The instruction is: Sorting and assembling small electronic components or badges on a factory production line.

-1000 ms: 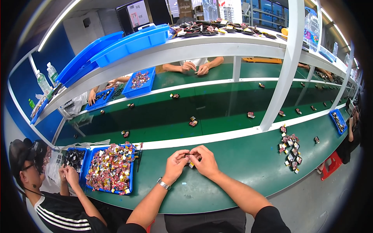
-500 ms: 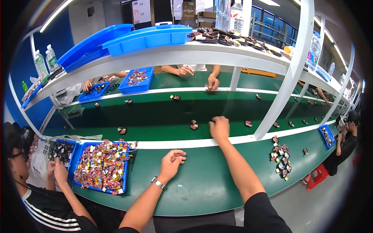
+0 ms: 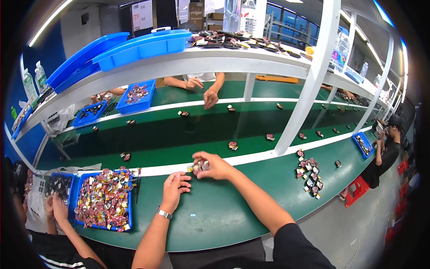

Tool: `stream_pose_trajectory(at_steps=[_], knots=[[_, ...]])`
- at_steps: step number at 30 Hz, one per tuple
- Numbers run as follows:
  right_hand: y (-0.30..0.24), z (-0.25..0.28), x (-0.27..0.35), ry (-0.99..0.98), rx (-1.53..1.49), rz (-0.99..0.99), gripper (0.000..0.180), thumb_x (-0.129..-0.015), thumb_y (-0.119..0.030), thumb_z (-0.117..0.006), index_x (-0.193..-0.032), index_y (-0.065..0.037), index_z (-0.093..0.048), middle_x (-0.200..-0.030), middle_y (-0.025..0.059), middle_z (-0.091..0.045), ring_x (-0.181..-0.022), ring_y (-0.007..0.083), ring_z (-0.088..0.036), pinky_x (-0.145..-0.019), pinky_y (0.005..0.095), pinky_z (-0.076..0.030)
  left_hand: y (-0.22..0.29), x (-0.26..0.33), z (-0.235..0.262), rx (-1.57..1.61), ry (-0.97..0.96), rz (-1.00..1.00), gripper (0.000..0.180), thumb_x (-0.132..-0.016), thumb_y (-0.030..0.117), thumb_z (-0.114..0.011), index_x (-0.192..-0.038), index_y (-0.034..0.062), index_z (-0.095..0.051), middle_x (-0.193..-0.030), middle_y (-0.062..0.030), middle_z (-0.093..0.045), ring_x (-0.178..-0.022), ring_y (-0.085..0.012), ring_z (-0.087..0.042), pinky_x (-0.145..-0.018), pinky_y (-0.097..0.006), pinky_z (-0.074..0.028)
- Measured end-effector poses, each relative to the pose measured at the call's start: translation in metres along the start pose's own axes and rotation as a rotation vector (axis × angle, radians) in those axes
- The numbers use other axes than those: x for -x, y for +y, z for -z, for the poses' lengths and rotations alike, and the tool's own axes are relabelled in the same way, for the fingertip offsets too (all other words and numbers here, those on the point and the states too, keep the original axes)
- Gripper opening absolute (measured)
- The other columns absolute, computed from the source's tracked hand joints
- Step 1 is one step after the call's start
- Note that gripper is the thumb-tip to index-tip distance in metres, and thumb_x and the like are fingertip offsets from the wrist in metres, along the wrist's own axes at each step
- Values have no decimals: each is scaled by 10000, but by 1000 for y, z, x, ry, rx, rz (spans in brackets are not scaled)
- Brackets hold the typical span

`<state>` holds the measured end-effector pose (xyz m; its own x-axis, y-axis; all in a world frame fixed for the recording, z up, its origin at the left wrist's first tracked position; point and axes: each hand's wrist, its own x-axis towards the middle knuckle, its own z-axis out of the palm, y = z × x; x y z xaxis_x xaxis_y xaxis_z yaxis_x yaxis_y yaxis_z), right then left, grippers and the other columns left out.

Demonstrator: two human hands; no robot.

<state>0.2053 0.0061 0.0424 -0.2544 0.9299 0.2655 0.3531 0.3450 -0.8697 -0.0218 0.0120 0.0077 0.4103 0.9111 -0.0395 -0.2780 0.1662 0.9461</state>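
Observation:
My right hand (image 3: 216,167) pinches a small red-and-white electronic part (image 3: 197,167) with a dark piece on it. It is over the white rail (image 3: 251,157) at the near side of the green belt. Close by on the left, my left hand (image 3: 175,190) is open and empty, fingers slightly bent and apart, above the green worktop (image 3: 215,219). A blue tray (image 3: 130,210) heaped with similar red, white and yellow parts stands left of it. More such parts (image 3: 233,145) are spaced along the belt. A loose pile of them (image 3: 309,175) lies on the worktop to the right.
A white post (image 3: 304,85) and a shelf (image 3: 206,62) with blue trays rise over the belt. At left, a co-worker's hands (image 3: 56,208) are over a tray of black parts (image 3: 58,184). Another person's hands (image 3: 210,96) are across the belt; someone sits far right.
My right hand has come from over the belt leftward and nearer, now holding a part beside my left hand. The view has turned right. Across the belt, the other person's hand has drawn away from a part.

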Motion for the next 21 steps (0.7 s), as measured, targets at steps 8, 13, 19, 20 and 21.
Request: stream_pose_trajectory(at_steps=[8, 13, 19, 20, 21], knots=[[-41, -5, 50, -146, 173, 14, 723, -684, -62, -815, -1336, -76, -502, -1178, 66, -620, -963, 180, -566, -844, 327, -501, 8, -3, -5, -79, -379, 148, 324, -978, 146, -537, -1240, -45, -548, -1032, -88, -651, -797, -116, -621, -689, -245, -525], [3, -35, 61, 133, -209, -231, 513, -833, -22, -689, -1309, -5, -498, -1149, 99, -622, -954, 149, -606, -817, 283, -527, 1, -3, -15, 60, -154, 77, 331, -952, 78, -566, -1251, -56, -520, -1015, -109, -656, -813, -136, -639, -733, -279, -570], [15, -48, 56, 316, -327, -281, 299, -889, -48, -602, -1179, 22, -596, -1003, 101, -686, -832, 145, -659, -773, 282, -537, 3, 1, -13, 4, -304, 111, 339, -963, 95, -549, -1269, -38, -490, -1112, -153, -627, -926, -216, -670, -817, -336, -581], [14, -43, 57, 347, -258, -267, 287, -885, -47, -599, -1165, 17, -605, -980, 99, -687, -812, 142, -658, -761, 279, -537, 4, 0, -14, 1, -306, 113, 339, -963, 95, -549, -1269, -38, -490, -1112, -153, -627, -926, -216, -670, -817, -336, -581], [6, -40, 57, 372, -189, -254, 275, -881, -45, -597, -1150, 11, -615, -957, 97, -688, -793, 139, -658, -749, 275, -537, 5, 0, -13, -6, -343, 126, 339, -973, 111, -536, -1277, -31, -485, -1132, -161, -619, -955, -236, -670, -829, -344, -579]])
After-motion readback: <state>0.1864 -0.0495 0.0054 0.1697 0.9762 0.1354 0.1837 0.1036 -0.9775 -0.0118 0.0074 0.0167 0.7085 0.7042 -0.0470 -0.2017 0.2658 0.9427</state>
